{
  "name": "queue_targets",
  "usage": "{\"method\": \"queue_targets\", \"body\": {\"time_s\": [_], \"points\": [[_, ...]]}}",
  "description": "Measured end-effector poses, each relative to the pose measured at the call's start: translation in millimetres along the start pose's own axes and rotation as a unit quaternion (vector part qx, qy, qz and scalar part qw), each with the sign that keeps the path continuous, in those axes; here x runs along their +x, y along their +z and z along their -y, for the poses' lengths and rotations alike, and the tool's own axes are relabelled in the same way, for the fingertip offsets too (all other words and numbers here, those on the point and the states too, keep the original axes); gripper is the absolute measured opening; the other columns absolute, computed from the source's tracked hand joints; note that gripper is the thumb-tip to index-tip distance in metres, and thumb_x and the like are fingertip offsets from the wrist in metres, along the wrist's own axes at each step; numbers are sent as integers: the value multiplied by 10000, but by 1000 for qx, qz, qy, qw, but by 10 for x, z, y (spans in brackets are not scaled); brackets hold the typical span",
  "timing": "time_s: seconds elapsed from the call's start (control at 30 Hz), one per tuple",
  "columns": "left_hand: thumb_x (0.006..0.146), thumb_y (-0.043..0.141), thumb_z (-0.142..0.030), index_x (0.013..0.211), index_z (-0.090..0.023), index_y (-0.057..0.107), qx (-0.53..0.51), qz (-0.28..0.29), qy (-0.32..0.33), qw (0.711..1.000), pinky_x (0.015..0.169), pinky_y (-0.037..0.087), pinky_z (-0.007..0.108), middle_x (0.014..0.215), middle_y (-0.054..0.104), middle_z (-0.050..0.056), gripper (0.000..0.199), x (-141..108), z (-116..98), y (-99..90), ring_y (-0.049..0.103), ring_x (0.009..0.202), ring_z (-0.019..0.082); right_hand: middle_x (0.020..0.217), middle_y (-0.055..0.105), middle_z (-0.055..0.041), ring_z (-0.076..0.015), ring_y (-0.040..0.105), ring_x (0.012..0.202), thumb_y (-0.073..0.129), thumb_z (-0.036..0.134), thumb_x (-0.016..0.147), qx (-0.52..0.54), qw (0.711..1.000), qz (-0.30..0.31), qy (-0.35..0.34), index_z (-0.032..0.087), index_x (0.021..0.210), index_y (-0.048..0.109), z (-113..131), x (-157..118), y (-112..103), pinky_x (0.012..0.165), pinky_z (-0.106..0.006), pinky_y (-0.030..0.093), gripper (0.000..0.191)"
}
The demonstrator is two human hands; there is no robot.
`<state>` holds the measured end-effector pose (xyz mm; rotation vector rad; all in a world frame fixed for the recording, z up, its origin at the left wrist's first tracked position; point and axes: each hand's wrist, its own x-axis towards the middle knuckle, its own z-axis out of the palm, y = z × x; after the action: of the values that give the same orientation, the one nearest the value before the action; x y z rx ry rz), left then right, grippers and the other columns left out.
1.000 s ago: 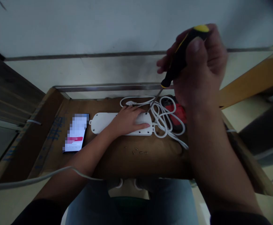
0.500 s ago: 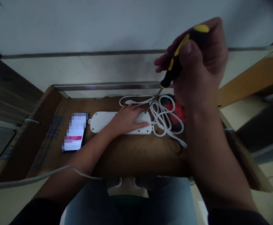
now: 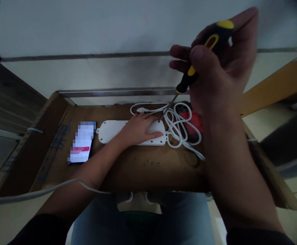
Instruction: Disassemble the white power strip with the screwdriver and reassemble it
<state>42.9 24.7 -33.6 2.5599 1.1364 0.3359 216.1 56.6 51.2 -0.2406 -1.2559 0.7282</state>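
Cardboard (image 3: 168,177): one power strip (image 3: 110,131) under left hand (image 3: 138,129), screwdriver (image 3: 187,80) in right hand (image 3: 222,68)

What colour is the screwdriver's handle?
The handle is black with yellow patches, clearest in the head view.

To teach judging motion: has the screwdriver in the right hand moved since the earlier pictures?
Yes: the screwdriver handle in the right hand has swung up and rightward against the metal rail, its tip staying on the power strip.
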Motion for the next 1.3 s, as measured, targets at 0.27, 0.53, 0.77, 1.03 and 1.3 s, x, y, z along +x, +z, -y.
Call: {"method": "queue_targets", "body": {"time_s": [0.27,0.53,0.77,1.03,1.3], "points": [[960,658,-611,1384,-163,634,0,-3,0,1000,1113,474,505,1379,688,147,618,-2,19,17,630,1279,356,872,642,-3,-29,524,533,534,457,989,30,999,-3,18,146,1070,681,-49,47,-12,405,-177,382,353],[963,642,-631,1387,-168,630,-4,1,-2,1000,1132,463,522,1385,690,146,628,4,10,13,626,1292,357,747,558,118,-36,552,471,783,148,810,6,996,-61,-70,240,893,479,-90,37,5,390,-177,437,327],[965,655,-609,1386,-157,629,-2,3,-1,1000,1139,463,509,1395,687,146,618,6,5,-2,624,1299,354,863,649,0,-33,549,574,530,432,981,31,999,-20,35,122,1097,692,-61,16,7,415,-177,375,369],[964,651,-611,1381,-165,633,1,1,0,1000,1133,466,513,1379,694,147,612,9,10,2,634,1283,352,667,491,120,-66,518,431,767,206,812,-6,993,-102,-51,263,853,413,-92,-1,113,328,-209,307,361],[955,657,-625,1369,-166,639,-2,4,4,1000,1113,483,500,1365,701,144,618,18,19,1,640,1267,349,835,590,17,-83,494,542,663,482,920,-10,994,-85,61,212,1024,607,12,-43,139,415,-261,300,295]]}}
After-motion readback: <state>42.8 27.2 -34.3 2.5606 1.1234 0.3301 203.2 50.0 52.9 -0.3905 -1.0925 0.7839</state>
